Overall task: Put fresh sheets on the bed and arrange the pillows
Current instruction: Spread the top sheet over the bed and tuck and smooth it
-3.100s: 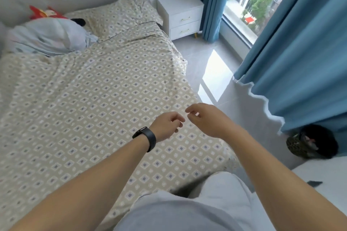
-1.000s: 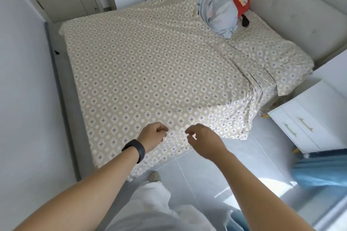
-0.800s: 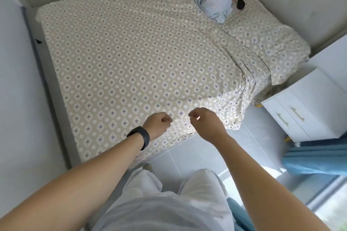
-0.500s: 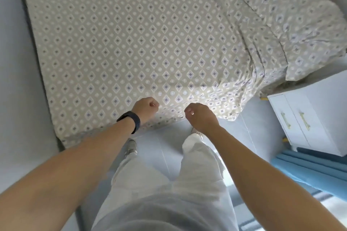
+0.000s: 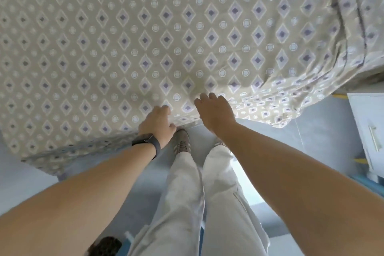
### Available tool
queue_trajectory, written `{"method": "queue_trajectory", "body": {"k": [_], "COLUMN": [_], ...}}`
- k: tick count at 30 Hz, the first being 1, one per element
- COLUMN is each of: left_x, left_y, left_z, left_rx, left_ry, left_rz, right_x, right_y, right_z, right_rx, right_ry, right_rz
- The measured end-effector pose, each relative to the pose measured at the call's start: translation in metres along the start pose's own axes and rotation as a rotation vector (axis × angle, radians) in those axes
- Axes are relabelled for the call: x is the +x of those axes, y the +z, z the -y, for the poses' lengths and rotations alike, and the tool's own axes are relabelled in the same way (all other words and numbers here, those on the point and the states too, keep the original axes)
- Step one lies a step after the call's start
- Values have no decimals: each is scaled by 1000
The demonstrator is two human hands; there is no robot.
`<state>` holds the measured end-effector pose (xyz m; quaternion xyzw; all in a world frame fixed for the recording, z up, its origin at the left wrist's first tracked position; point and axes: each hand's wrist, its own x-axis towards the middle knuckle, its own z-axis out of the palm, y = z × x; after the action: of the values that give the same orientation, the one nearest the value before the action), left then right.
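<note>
I'm looking straight down at the side edge of the bed. The patterned sheet (image 5: 187, 37), beige with purple diamonds and pale circles, covers the mattress and fills the top two thirds of the view. Its edge hangs over the side near my feet, and the overhang on the right (image 5: 270, 108) is bunched and sunlit.

My left hand (image 5: 158, 122) is at the bed edge, back of the hand up, fingers bent down onto the sheet. The fingertips are partly hidden against the fabric, so I cannot tell whether it pinches the sheet or only presses on it. A black wristband (image 5: 148, 141) sits on that wrist.

My right hand (image 5: 214, 110) is just beside the left, palm down, fingers stretched forward and slightly spread. The fingertips (image 5: 204, 96) touch the sheet right at the mattress edge. It is released, grasping nothing.

At the top right the sheet has long folds (image 5: 353, 27) running toward the far corner. No pillow is identifiable in this view.

Below the hands: light trousers (image 5: 197, 203) and a grey shoe (image 5: 181, 141) on the grey tiled floor (image 5: 311, 137). A white nightstand (image 5: 369, 131) with a metal drawer handle stands at the right edge, apart from the bed. A dark object (image 5: 106, 245) sits at the bottom edge, too blurred to name.
</note>
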<state>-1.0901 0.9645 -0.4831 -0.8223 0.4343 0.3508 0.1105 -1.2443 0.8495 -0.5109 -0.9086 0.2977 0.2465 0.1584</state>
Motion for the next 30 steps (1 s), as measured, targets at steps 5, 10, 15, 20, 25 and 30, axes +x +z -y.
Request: {"method": "queue_trajectory", "body": {"k": [5, 10, 15, 20, 25, 30], "left_x": [50, 64, 64, 52, 52, 31], "left_y": [4, 8, 5, 9, -1, -10], "left_z": [15, 12, 13, 16, 15, -24], "left_rx": [101, 350, 345, 366, 320, 253], "left_ry": [61, 206, 218, 319, 336, 388], "left_rz": [-18, 54, 114, 173, 187, 298], "right_x": [20, 31, 33, 23, -2, -34], "right_y": [28, 28, 35, 37, 34, 8], "right_z": [-13, -23, -27, -27, -30, -66], "right_rx": [-32, -92, -38, 21, 17, 501], "right_ry": [-37, -142, -158, -127, -48, 414], "right_rz": [-123, -199, -177, -110, -2, 49]}}
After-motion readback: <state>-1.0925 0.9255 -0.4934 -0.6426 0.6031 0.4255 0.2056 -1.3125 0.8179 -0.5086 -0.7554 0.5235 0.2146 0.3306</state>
